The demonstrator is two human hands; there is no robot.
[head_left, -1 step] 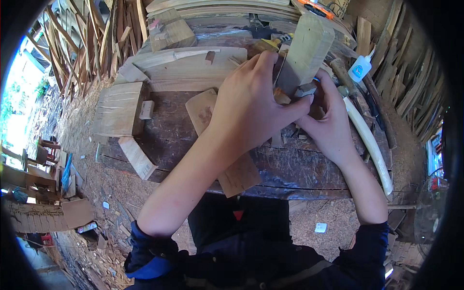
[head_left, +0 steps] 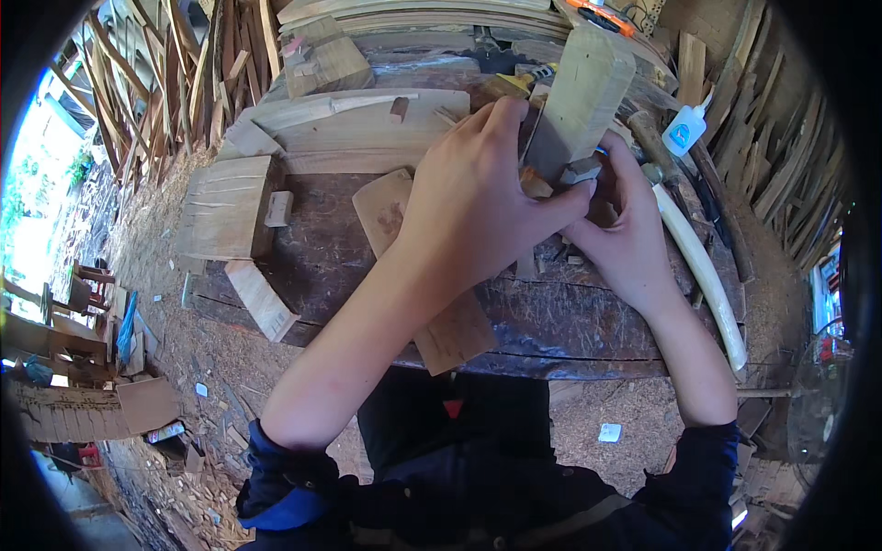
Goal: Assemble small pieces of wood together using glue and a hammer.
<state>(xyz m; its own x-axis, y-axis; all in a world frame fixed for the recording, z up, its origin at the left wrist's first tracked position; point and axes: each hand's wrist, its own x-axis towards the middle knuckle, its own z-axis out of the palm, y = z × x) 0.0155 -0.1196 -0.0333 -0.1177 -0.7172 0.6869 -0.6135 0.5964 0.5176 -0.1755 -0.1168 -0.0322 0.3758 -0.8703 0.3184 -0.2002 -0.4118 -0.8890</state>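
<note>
My left hand (head_left: 473,202) reaches over the dark workbench (head_left: 570,321) and grips the lower end of a tall pale wooden block (head_left: 583,87) that stands tilted at the bench's far side. My right hand (head_left: 629,243) meets it from the right, fingers pinched on a small wood piece (head_left: 581,172) at the block's foot. The thumbs of both hands touch there. What lies under the palms is hidden. A flat brown board (head_left: 450,335) lies under my left forearm and sticks out over the bench's near edge.
A white glue bottle with a blue label (head_left: 684,133) stands right of the block. A long pale curved stick (head_left: 703,271) runs along the bench's right edge. Wood blocks (head_left: 225,207) and an offcut (head_left: 262,298) sit left. Planks are stacked behind; sawdust covers the ground.
</note>
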